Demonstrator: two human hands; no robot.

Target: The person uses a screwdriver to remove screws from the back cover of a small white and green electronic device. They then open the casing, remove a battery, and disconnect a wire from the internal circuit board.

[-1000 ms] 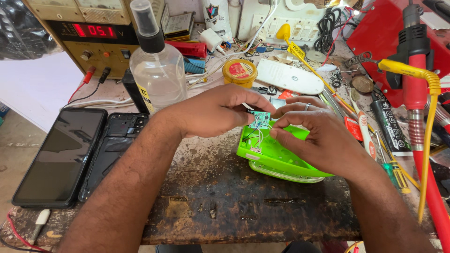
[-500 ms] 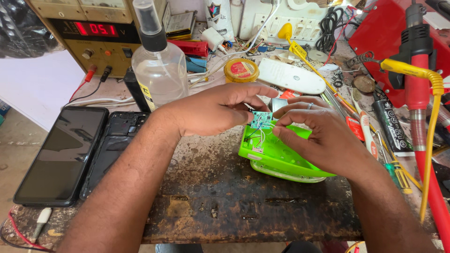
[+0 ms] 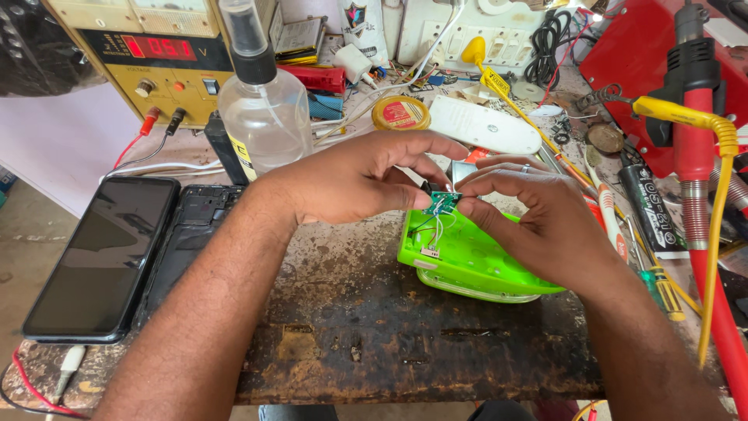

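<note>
A small green circuit board (image 3: 442, 203) with thin white wires is pinched between the fingertips of both hands. My left hand (image 3: 354, 178) grips its left edge and my right hand (image 3: 538, 214) grips its right edge. The board hovers just above an open bright green plastic casing (image 3: 467, 261) that lies on the worn dark workbench (image 3: 366, 312). The wires run down from the board to a small part on the casing's left rim.
A black phone (image 3: 105, 253) and an opened phone frame (image 3: 191, 234) lie at the left. Behind stand a clear spray bottle (image 3: 261, 101), a yellow power supply (image 3: 148, 51) with red display, a round tin (image 3: 400, 113) and a white remote-like case (image 3: 483, 125). Red hot-air gun (image 3: 697, 117) and screwdrivers crowd the right.
Both hands have lifted the circuit board slightly and shifted their fingertips on it. The green casing stays in place.
</note>
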